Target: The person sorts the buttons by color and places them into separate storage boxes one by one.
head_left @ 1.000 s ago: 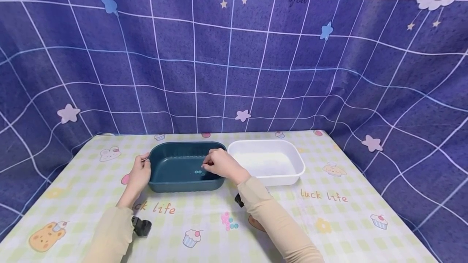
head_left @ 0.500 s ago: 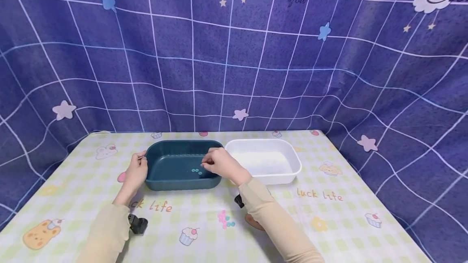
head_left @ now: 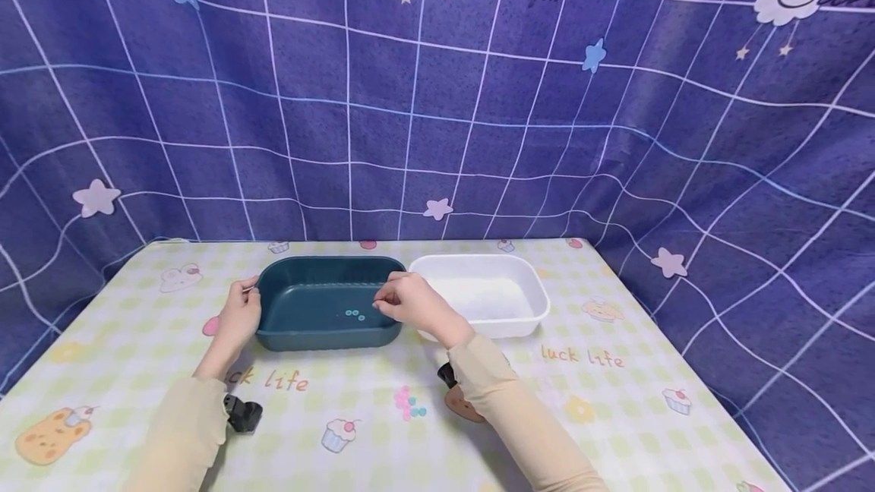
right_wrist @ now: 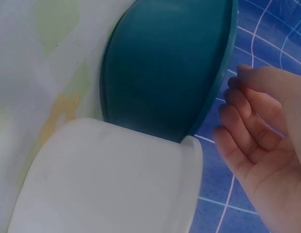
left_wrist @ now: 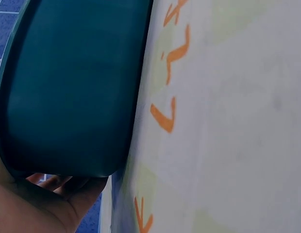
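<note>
In the head view my left hand (head_left: pixel 241 315) grips the left end of a dark green basin (head_left: pixel 328 339). The left wrist view shows its fingers (left_wrist: pixel 68 191) bent round that end. My right hand (head_left: pixel 412 302) hovers over the basin's right end, fingers curled and thumb tip near the index finger. Nothing shows between those fingertips (right_wrist: pixel 230 111) in the right wrist view. On the basin's floor lie a few small teal rounds (head_left: pixel 355 313), like beads or buttons. More pink and blue rounds (head_left: pixel 407 404) sit in a cluster on the tablecloth, nearer the person.
A white basin (head_left: pixel 478 323) stands close against the green one on its right. Both rest on a checked, cartoon-printed tablecloth (head_left: pixel 547 431). Behind the table hangs a blue gridded curtain (head_left: pixel 383 135). Black wrist devices (head_left: pixel 242 414) sit below both hands.
The head view has swung slightly to the right, so everything sits further left. My right hand has risen a little and shifted right relative to the green basin. The left hand keeps its grip.
</note>
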The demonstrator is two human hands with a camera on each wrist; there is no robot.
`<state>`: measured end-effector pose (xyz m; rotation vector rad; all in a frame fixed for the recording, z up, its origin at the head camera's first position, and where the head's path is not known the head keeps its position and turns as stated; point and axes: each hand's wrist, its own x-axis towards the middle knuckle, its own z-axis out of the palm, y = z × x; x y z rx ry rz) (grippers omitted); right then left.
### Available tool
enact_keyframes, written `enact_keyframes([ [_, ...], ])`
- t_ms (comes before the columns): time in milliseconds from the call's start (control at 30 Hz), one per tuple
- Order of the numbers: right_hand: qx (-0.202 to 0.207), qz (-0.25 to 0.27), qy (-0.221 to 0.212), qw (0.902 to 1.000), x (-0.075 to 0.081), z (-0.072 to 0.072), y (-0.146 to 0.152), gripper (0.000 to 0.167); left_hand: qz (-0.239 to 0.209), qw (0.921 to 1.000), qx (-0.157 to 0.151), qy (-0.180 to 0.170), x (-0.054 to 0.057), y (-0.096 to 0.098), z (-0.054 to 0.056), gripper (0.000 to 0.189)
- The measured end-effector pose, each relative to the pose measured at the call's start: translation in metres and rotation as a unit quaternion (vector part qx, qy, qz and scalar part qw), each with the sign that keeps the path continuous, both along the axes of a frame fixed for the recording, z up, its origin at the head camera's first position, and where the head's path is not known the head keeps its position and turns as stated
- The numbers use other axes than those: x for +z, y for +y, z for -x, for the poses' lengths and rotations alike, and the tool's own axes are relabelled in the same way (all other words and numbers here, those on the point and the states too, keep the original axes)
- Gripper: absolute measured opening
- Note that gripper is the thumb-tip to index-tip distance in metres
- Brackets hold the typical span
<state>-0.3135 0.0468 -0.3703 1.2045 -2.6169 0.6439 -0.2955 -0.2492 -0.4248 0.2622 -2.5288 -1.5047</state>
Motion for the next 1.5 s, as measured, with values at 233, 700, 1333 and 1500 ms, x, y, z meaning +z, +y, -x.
enact_keyframes([
  [233, 0.001, 0.007, 0.015, 0.9999, 0.001, -0.006, 0.008, 0.012, 0.003, 1.0, 0.001, 0.0, 0.002, -0.002, 0.002, 0.049],
  [700, 0.017, 0.008, 0.018, 0.9997, -0.004, -0.024, 0.023, 0.01, 0.001, 1.0, -0.003, -0.006, -0.002, 0.0, -0.001, 0.05],
  [1333, 0.028, 0.0, 0.003, 0.9996, -0.011, -0.033, 0.038, 0.01, -0.009, 0.9999, -0.005, -0.004, 0.001, 0.001, -0.002, 0.05],
  [1500, 0.029, 0.006, 0.003, 0.9995, -0.013, -0.037, 0.043, 0.009, -0.01, 0.9999, -0.004, -0.004, 0.001, 0.002, -0.002, 0.05],
])
